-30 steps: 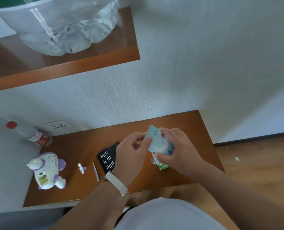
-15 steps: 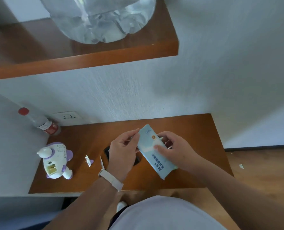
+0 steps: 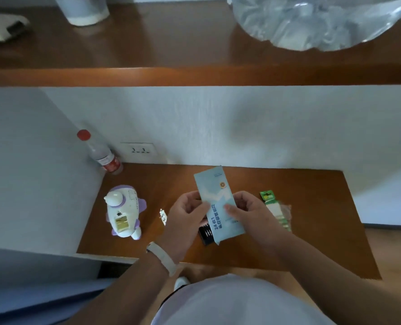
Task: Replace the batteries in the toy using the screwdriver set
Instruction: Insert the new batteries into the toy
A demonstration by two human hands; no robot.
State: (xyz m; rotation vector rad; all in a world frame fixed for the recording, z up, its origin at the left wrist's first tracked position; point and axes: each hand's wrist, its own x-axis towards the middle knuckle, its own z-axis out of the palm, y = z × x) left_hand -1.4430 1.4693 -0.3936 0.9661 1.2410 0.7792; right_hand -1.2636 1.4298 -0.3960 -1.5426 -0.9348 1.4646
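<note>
A light blue screwdriver-set sleeve (image 3: 218, 202) is held upright over the wooden table (image 3: 312, 207), pinched at its left edge by my left hand (image 3: 185, 216) and at its right edge by my right hand (image 3: 248, 214). Below the sleeve the black bit tray (image 3: 205, 233) shows partly. The white and purple toy (image 3: 124, 212) lies on its back at the left, its battery compartment open. A small white cover piece (image 3: 163, 215) lies between the toy and my left hand. A green battery pack (image 3: 275, 207) lies to the right.
A clear bottle with a red cap (image 3: 101, 153) leans in the back left corner beside a wall socket (image 3: 139, 150). A wooden shelf (image 3: 194, 73) overhangs above, carrying a large clear water jug (image 3: 316, 22) and a white container (image 3: 82, 9).
The camera has tilted and shifted, so the table sits more centred. The sleeve has turned more upright between my hands, and the battery pack now shows on the table at the right.
</note>
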